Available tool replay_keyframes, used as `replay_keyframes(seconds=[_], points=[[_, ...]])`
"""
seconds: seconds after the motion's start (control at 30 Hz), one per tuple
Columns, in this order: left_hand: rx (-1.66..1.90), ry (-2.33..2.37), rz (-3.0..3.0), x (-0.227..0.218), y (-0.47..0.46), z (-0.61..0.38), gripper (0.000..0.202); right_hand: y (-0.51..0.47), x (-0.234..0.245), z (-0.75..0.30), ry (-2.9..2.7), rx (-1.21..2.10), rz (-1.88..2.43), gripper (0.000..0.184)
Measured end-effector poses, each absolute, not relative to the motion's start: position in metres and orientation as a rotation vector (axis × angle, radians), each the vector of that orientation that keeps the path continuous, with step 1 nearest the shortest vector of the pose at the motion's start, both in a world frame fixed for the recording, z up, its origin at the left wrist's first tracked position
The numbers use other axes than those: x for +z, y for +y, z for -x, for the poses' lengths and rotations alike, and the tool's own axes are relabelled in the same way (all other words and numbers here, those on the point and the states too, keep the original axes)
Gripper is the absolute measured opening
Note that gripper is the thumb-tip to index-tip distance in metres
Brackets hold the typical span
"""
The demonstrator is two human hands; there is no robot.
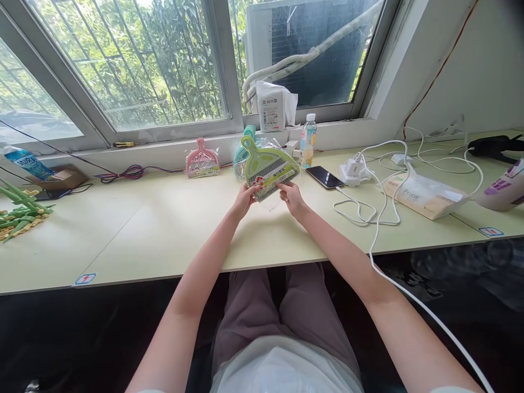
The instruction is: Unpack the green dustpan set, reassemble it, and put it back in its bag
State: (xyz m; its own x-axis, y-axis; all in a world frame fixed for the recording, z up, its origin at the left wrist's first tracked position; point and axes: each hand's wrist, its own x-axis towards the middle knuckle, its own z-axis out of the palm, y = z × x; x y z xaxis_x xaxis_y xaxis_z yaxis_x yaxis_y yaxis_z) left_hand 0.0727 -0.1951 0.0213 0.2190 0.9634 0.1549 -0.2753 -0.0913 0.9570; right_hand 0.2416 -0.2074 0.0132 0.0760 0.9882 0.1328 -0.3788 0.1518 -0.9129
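A green mini dustpan and brush set (pixel 268 164) in clear wrapping is held tilted above the table, its handle pointing up and left. My left hand (pixel 244 199) grips its lower left corner, thumb on the front by the printed label. At the lower right edge, my right hand (pixel 291 197) pinches the set or its wrapping between thumb and fingers. Behind it, partly hidden, are teal dustpan sets (pixel 249 131) in clear wrap. A pink dustpan set (pixel 202 160), also wrapped, leans upright against the window ledge to the left.
A juice bottle (pixel 308 141) and a phone (pixel 326 177) lie close to my right hand's side. Further right are a white charger block (pixel 354 170), tangled white cables and a tissue pack (pixel 426 194). A cardboard box (pixel 67 179) and green plant-like bundle (pixel 20 212) sit at left.
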Motion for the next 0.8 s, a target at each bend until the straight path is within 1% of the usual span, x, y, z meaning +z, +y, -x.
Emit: replay_keyframes(seconds=[0.1,0.23,0.33,0.5,0.67,0.77,0.8], points=[[1.242,0.795,-1.186,0.023,-0.197,-0.074,0.048,-0.206,0.013,-0.242,-0.938,1.251,0.841,0.045],[1.231,0.788,-1.179,0.023,-0.198,-0.072,0.054,-0.201,0.016,-0.247,-0.982,1.338,0.947,0.02],[1.182,0.82,-1.164,0.022,-0.195,-0.068,0.059,-0.198,0.017,-0.253,-1.042,1.398,1.097,0.013],[1.133,0.819,-1.176,0.019,-0.191,-0.062,0.065,-0.198,0.015,-0.256,-1.099,1.402,1.185,0.016],[1.12,0.801,-1.157,0.019,-0.192,-0.062,0.062,-0.201,0.019,-0.257,-1.13,1.396,1.241,0.021],[1.142,0.817,-1.071,0.019,-0.189,-0.059,0.056,-0.201,0.027,-0.264,-1.304,1.426,1.401,0.037],[1.149,0.83,-1.022,0.019,-0.188,-0.058,0.052,-0.201,0.029,-0.267,-1.371,1.381,1.482,0.044]])
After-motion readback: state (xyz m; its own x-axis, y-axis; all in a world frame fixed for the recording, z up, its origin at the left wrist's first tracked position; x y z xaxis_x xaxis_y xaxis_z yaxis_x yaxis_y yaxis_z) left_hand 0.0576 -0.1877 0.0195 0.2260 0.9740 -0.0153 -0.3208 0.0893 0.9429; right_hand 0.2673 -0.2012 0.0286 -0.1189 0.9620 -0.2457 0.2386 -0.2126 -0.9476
